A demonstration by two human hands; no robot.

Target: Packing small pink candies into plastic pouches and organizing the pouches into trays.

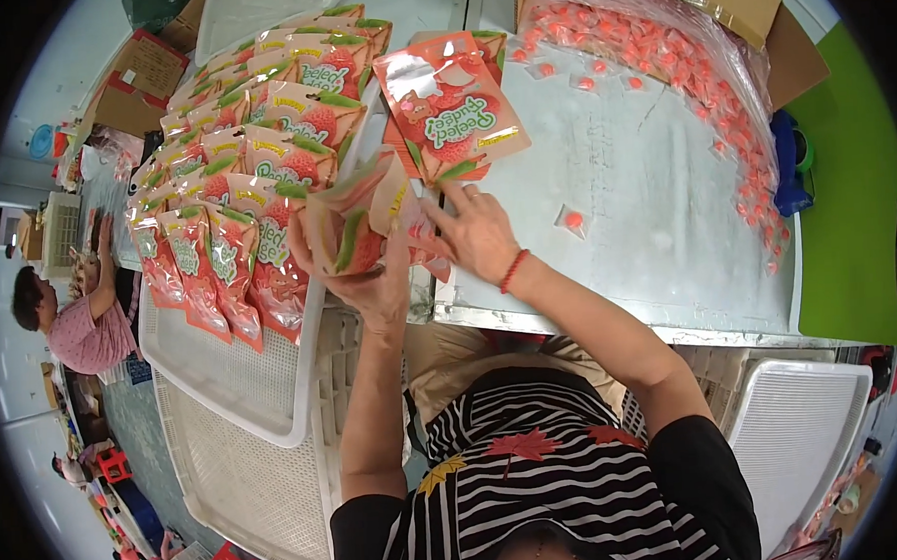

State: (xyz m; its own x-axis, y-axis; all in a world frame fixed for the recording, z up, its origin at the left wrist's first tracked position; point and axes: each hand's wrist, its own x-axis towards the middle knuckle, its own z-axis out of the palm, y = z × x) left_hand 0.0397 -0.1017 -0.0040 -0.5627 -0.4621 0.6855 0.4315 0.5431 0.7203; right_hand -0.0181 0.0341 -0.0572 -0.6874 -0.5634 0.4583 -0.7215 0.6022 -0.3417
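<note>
My left hand (374,291) is closed around an upright pink pouch (350,234) with peeled-fruit pictures. The pouch's top gapes apart. Close to its right side is my right hand (479,237), a red cord at the wrist, its fingers spread and reaching to the lower edge of a flat pouch (451,110). That flat pouch lies on top of others on the table. Left of my hands, rows of filled pouches (229,179) stand packed together in a white tray (298,387). A single wrapped red candy (572,220) lies right of my right hand.
A heap of wrapped red candies (659,56) spills from a plastic-lined cardboard box (727,3) onto the metal table (648,261). White crates (247,479) are stacked below the tray. Another white tray (801,435) stands at lower right. A person in pink (90,331) is at far left.
</note>
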